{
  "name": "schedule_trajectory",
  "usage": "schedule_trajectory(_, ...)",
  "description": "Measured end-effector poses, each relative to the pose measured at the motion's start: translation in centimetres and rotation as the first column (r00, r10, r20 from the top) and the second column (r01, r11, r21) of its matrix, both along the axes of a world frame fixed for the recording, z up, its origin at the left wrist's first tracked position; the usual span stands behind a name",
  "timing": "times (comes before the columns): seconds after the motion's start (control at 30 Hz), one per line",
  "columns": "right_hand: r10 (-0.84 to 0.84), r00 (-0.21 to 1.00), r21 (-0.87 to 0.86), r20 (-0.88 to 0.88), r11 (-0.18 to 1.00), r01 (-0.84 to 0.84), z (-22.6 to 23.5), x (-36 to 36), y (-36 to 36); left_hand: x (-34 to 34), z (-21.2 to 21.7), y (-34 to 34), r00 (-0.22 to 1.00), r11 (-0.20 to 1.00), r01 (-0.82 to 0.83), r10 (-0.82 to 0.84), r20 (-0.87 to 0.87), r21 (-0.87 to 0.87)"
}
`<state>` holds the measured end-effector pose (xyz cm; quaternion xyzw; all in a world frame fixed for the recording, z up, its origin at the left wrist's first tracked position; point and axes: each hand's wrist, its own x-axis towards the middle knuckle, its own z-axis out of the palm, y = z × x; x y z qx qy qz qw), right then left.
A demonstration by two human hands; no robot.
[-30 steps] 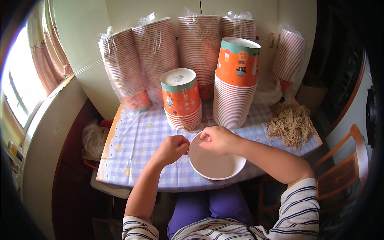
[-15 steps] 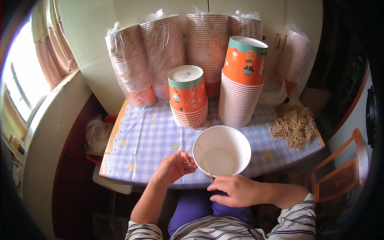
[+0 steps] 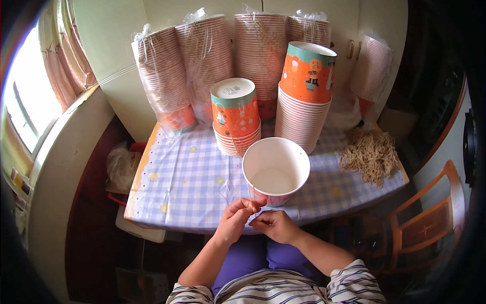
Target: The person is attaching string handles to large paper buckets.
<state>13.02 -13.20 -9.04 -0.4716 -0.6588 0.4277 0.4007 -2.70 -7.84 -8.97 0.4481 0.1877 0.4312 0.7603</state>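
Note:
A white-lined paper bucket (image 3: 296, 164) stands near the table's front edge, its mouth tilted toward me. From its near left rim a thin tan string (image 3: 250, 191) runs down to my hands. My left hand (image 3: 237, 219) pinches the string just below that rim. Close beside it on the right, my right hand (image 3: 277, 226) has its fingers curled and pressed together at the string's lower part. The string's ends are too fine to follow between the fingers.
Behind the bucket stand a short stack of upturned orange paper buckets (image 3: 236, 119) and a taller one (image 3: 306, 96). Bagged stacks (image 3: 205, 66) line the back. A heap of tan strings (image 3: 372, 157) lies at the right, by a wooden chair (image 3: 428, 228).
Both hands have come together at the bucket's near left side. My right hand has moved off the near rim, and the bucket has shifted slightly away and tipped differently.

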Motion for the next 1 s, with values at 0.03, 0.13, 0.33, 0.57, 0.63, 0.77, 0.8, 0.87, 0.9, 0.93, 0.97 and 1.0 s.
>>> schedule_trajectory(0.03,-0.005,0.992,-0.039,-0.126,0.999,0.0,0.0,-0.8,0.1,-0.2,-0.2,-0.2,1.0,1.0,-0.001,0.001,-0.003,-0.001)
schedule_trajectory(0.13,-0.018,0.968,-0.105,-0.249,0.994,-0.008,-0.4,-1.0,0.1,-0.9,-0.7,-0.6,0.996,0.996,-0.081,0.082,-0.015,0.047)
schedule_trajectory(0.33,-0.259,0.96,0.268,-0.107,0.922,0.278,2.5,-0.2,-0.3,-0.9,0.5,-2.2,0.876,0.879,-0.234,0.376,-0.303,0.416)
schedule_trajectory(0.57,-0.261,0.947,0.25,-0.187,0.92,0.303,1.5,-1.8,0.3,-0.7,1.2,-2.8,0.689,0.682,-0.14,0.588,-0.424,0.718)
schedule_trajectory(0.63,-0.282,0.948,0.331,-0.148,0.889,0.316,1.5,-1.9,0.4,-1.0,1.2,-2.8,0.681,0.668,-0.137,0.6,-0.42,0.732)
schedule_trajectory(0.77,-0.295,0.949,0.423,-0.11,0.85,0.313,1.3,-2.0,0.3,-1.0,1.4,-2.9,0.658,0.629,-0.143,0.637,-0.402,0.764)
schedule_trajectory(0.8,-0.3,0.948,0.442,-0.109,0.839,0.317,1.3,-2.0,0.4,-1.0,1.4,-2.9,0.657,0.629,-0.143,0.638,-0.402,0.764)
schedule_trajectory(0.87,-0.305,0.946,0.46,-0.108,0.828,0.32,1.4,-1.9,0.4,-0.8,1.2,-2.8,0.652,0.595,-0.167,0.665,-0.365,0.786)
schedule_trajectory(0.9,-0.29,0.949,0.436,-0.128,0.842,0.316,1.5,-1.9,0.3,-0.8,1.2,-2.8,0.652,0.595,-0.167,0.665,-0.365,0.786)
schedule_trajectory(0.93,-0.275,0.95,0.413,-0.148,0.856,0.312,1.6,-1.8,0.3,-0.7,1.2,-2.8,0.659,0.59,-0.175,0.665,-0.351,0.788)
schedule_trajectory(0.97,-0.275,0.95,0.413,-0.149,0.856,0.312,1.6,-1.7,0.4,-0.7,1.1,-2.8,0.665,0.584,-0.184,0.666,-0.338,0.79)
schedule_trajectory(1.0,-0.274,0.947,0.382,-0.165,0.868,0.318,1.6,-1.5,0.4,-0.8,1.1,-2.8,0.665,0.584,-0.184,0.666,-0.338,0.79)
